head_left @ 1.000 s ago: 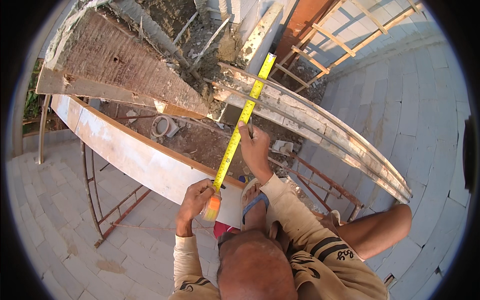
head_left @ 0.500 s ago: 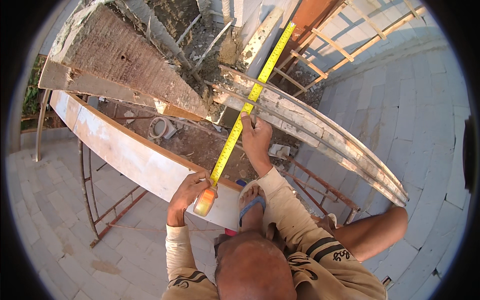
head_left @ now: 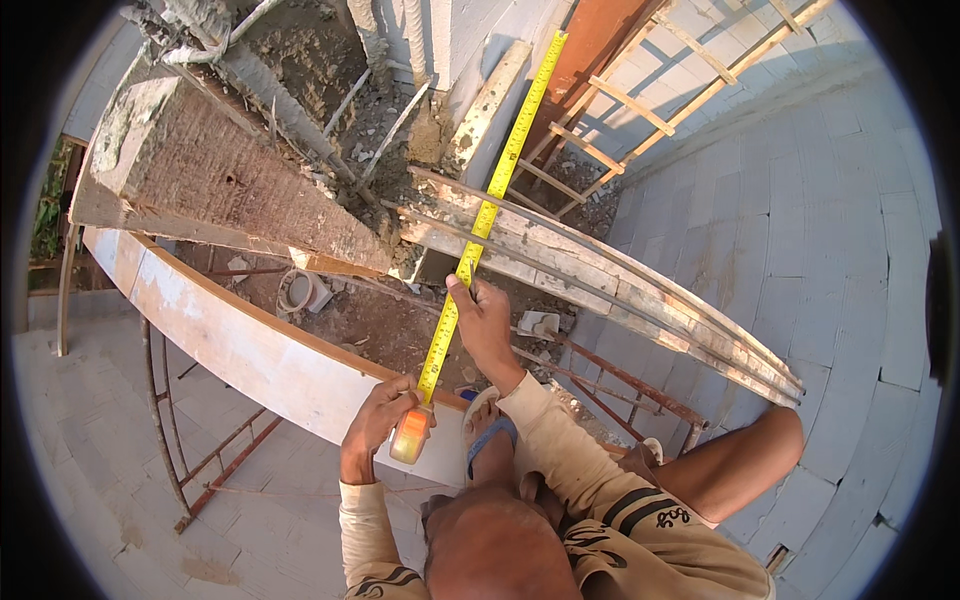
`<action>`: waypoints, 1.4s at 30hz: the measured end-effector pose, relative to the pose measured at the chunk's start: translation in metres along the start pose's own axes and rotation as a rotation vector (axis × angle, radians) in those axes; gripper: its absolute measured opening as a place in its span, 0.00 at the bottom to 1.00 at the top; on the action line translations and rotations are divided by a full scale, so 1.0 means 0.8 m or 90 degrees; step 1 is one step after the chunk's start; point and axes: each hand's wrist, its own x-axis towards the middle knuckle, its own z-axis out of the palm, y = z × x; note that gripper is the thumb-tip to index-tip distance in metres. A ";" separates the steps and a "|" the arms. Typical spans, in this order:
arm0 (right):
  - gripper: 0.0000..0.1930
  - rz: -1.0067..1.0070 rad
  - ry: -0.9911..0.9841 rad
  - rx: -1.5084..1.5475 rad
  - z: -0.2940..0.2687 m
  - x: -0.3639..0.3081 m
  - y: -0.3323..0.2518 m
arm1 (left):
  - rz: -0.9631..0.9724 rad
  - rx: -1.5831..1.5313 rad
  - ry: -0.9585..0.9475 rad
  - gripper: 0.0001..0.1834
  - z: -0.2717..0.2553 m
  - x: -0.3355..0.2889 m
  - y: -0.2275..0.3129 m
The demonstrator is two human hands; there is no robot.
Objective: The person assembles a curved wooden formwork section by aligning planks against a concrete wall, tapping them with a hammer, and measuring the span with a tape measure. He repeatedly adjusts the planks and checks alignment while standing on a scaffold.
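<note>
My left hand (head_left: 378, 432) is wrapped round the orange and yellow case of a tape measure (head_left: 409, 437). Its yellow blade (head_left: 497, 190) runs stiffly up and away to the right, across long curved wooden strips (head_left: 640, 305), and its free end lies over a brown post (head_left: 600, 45). My right hand (head_left: 487, 330) pinches the blade just on the near side of the strips, thumb on top. A thin dark tip shows beside those fingers, too small to name. Under the case lies a curved board (head_left: 290, 375) with a whitish face.
A rough, mortar-stained timber (head_left: 230, 170) with coated rods stands at upper left. A wooden ladder (head_left: 680, 85) leans at upper right. Rusty metal frames (head_left: 200, 460) stand below the board. My sandalled foot (head_left: 492, 440) is by the board's end. Pale block walls (head_left: 840, 200) surround this.
The whole view has shifted, bringing the strips lower and leftward. More blade shows between the case and its free end. Both hands keep their grips, the right now slightly further from the strips.
</note>
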 end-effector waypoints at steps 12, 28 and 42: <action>0.20 0.048 -0.160 0.053 0.000 -0.119 0.009 | 0.078 0.098 -0.001 0.08 -0.001 0.020 0.008; 0.17 0.006 -0.122 0.043 0.004 -0.144 0.019 | 0.050 0.066 0.002 0.09 -0.008 -0.002 -0.010; 0.22 0.001 -0.056 -0.015 -0.001 -0.069 0.012 | -0.005 -0.017 -0.035 0.06 -0.035 -0.074 -0.079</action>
